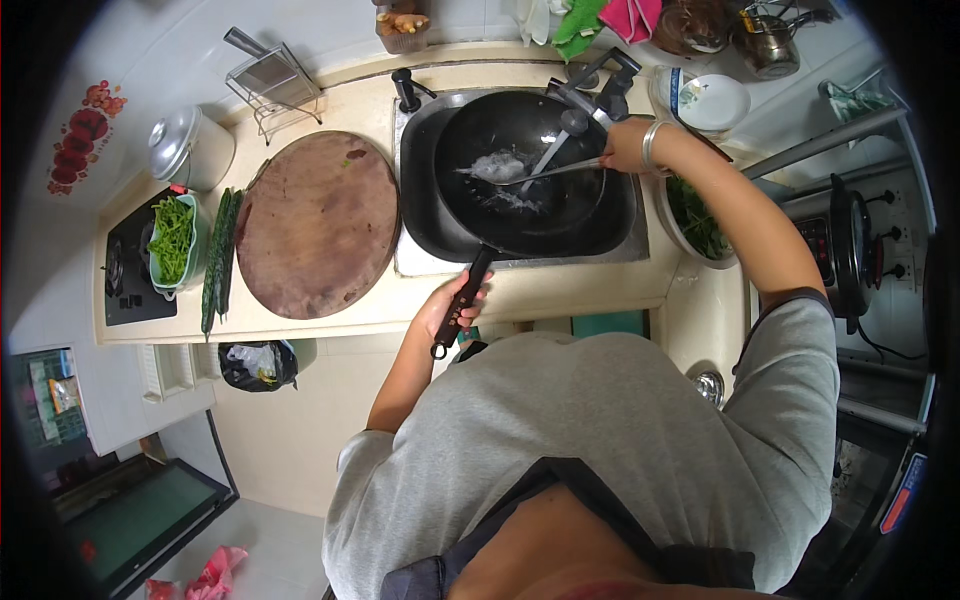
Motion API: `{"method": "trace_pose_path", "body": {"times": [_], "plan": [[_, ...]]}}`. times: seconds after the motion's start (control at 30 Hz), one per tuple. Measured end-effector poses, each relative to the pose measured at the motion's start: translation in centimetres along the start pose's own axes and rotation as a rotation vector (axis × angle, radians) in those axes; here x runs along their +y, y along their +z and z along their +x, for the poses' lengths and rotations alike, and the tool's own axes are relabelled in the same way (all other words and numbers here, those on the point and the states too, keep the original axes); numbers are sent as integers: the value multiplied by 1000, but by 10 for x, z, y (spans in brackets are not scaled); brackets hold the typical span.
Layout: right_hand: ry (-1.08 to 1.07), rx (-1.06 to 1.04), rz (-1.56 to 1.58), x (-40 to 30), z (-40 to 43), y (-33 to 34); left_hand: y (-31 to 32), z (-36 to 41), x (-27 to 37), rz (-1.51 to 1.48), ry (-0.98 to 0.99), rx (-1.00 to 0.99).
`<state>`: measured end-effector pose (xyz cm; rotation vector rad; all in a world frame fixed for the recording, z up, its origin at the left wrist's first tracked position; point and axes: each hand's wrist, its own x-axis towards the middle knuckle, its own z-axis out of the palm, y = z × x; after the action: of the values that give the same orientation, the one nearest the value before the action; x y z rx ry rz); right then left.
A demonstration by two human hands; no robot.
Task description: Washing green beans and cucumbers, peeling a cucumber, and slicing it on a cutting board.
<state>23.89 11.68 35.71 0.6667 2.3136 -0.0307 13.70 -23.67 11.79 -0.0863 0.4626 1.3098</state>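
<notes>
My left hand (436, 306) grips the dark handle (463, 304) of a black wok (577, 217), which rests over the sink basin (420, 195). Over the wok's right side, my right hand (628, 147) holds a long metal cooking utensil (555, 171). Its far end reaches into the wok, where splashing water hides its shape. Water runs from the spout of the dark faucet (616, 94) into the wok. My right hand is close beside the faucet; I cannot tell whether they touch.
Left of the sink lie a round wooden chopping board (319, 225), cucumbers (221, 255) and a basket of green beans (172, 240). A lidded metal pot (191, 146) and knife rack (276, 82) stand behind. Right are leafy greens in a bowl (697, 221) and a white plate (716, 103).
</notes>
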Motion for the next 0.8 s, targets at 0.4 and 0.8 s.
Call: {"method": "trace_pose_path", "body": {"times": [0.4, 0.8], "plan": [[16, -322, 296, -20, -10, -17, -15, 1, 4, -76, -72, -130], [140, -152, -377, -2, -45, -30, 51, -23, 21, 263, -21, 250]]}}
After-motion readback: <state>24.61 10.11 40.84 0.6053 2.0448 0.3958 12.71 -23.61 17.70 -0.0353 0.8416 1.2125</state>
